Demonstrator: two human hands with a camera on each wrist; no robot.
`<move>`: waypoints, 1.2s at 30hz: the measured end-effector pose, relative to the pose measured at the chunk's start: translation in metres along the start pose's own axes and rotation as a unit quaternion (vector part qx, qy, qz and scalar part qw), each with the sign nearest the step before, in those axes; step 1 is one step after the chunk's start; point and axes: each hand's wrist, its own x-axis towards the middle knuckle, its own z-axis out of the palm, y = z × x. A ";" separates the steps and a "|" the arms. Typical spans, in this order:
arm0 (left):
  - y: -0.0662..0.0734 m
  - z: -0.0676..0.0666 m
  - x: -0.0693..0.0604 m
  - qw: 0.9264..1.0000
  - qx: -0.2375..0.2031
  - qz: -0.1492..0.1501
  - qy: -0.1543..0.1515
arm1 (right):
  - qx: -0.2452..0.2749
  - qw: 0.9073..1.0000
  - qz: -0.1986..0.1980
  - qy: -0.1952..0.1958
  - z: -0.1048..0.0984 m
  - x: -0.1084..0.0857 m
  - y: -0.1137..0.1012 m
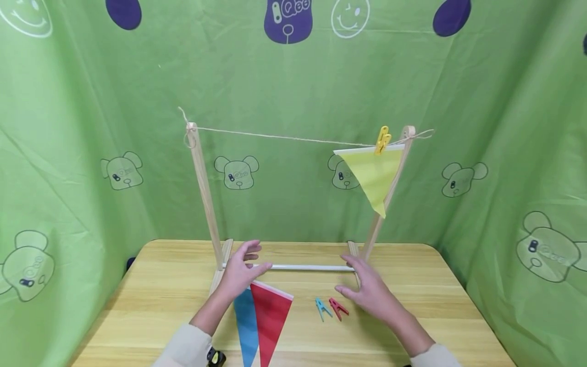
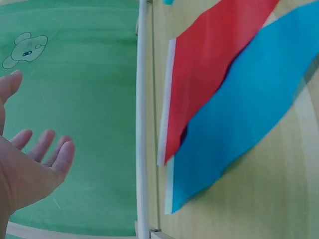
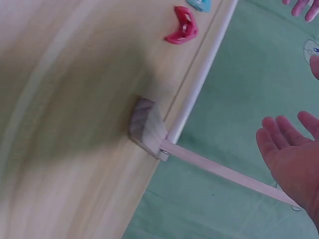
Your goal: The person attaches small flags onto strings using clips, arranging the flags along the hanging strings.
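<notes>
Both hands hover over the table, fingers loosely bent and holding nothing. My left hand (image 1: 241,267) is above the top edges of a red pennant (image 1: 272,308) and a blue pennant (image 1: 247,321); the red one partly overlaps the blue. To the right, my right hand (image 1: 369,288) is near a red clothespin (image 1: 338,309) and a light blue clothespin (image 1: 323,309) lying on the table. A yellow pennant (image 1: 373,171) hangs from the string (image 1: 284,136) at its right end, held by a yellow clothespin (image 1: 382,140).
A wooden frame has a left post (image 1: 205,199), a right post (image 1: 376,224) and a white crossbar (image 1: 307,267) low between them. It stands toward the back of the wooden table (image 1: 151,290). A green printed curtain (image 1: 293,81) surrounds the table. A small black object (image 1: 216,358) lies by the left sleeve.
</notes>
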 end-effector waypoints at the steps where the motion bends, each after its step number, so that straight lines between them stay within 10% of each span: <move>1: -0.002 0.000 0.000 1.000 0.010 -0.004 0.000 | -0.001 1.000 0.002 -0.004 0.001 -0.001 0.001; 36: -0.052 0.002 -0.013 0.970 0.196 -0.130 -0.061 | 0.019 0.986 0.044 -0.160 0.032 -0.020 0.029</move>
